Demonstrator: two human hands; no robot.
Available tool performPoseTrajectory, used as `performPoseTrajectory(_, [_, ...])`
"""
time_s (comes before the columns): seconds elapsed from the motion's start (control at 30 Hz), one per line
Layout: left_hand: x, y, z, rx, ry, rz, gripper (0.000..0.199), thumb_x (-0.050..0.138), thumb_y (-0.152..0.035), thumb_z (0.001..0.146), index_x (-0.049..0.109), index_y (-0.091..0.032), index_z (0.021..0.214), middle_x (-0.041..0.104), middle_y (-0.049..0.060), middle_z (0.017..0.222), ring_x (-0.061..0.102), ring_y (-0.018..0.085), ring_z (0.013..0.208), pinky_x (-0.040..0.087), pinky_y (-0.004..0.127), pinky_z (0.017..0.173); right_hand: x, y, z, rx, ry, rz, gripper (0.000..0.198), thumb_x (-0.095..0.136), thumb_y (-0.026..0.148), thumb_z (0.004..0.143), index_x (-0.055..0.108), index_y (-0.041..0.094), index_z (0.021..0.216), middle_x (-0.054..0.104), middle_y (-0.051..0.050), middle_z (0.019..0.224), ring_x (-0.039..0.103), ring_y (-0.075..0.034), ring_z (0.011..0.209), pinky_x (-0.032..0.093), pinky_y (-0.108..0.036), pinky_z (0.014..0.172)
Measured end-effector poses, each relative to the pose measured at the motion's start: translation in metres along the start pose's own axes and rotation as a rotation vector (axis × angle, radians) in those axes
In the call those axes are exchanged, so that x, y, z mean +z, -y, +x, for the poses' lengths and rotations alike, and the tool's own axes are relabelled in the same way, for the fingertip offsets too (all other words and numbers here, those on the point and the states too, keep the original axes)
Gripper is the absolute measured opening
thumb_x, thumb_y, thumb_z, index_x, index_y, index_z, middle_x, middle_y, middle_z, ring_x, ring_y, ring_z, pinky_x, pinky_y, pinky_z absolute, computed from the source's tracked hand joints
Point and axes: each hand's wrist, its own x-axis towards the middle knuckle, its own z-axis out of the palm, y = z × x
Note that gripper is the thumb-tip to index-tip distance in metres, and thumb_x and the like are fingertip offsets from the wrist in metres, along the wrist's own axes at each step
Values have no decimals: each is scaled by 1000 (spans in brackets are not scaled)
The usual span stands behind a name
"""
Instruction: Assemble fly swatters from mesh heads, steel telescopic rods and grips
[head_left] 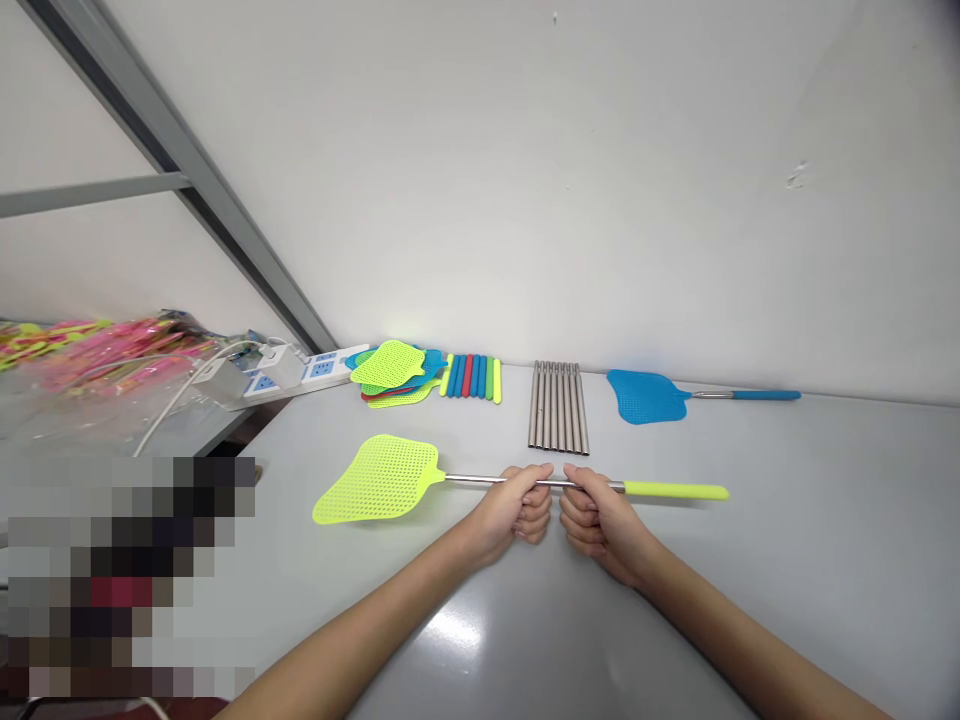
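Your left hand [516,507] and right hand [606,520]: both grips closed, near each other, round the slim metal rod of a neon-yellow perforated plastic swatter [384,482], held crosswise over the grey counter [787,600]. Just beyond your hands, a row of silvery metal tubes [556,410].

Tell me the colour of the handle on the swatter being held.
The handle is bright yellow-green, best seen in the head view.

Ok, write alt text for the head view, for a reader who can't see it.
A left hand and right hand grip the metal rod of a lime-yellow fly swatter over a grey table. Beyond, left to right, lie stacked swatter heads, coloured handles, metal tubes and a blue swatter.
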Motion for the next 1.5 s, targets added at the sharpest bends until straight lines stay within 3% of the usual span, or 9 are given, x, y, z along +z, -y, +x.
performPoseTrajectory(0.4, [1,-4,1,-2,-99,3,43,42,-31,78,21,-18,43,19,-8,34,16,4,31,8,22,37,3,1,0,-57,-36,1,40,46,34,77,25,20,46,18,10,38,12,-4,32,10,-17,30])
performPoseTrajectory(0.67, [-1,-14,-2,-127,-107,-5,40,34,-30,79,20,-19,44,17,-8,35,13,5,30,9,23,36,3,4,0,-50,-60,-17,38,45,32,77,26,20,46,18,10,38,11,-4,32,10,-17,29])
performPoseTrajectory(1.5, [-9,-28,-3,-193,-123,-24,41,34,-30,81,18,-19,45,16,-8,36,12,4,30,9,20,33,6,12,2,-92,-110,-84,40,50,31,73,24,20,44,16,11,37,12,-3,32,9,-17,30])
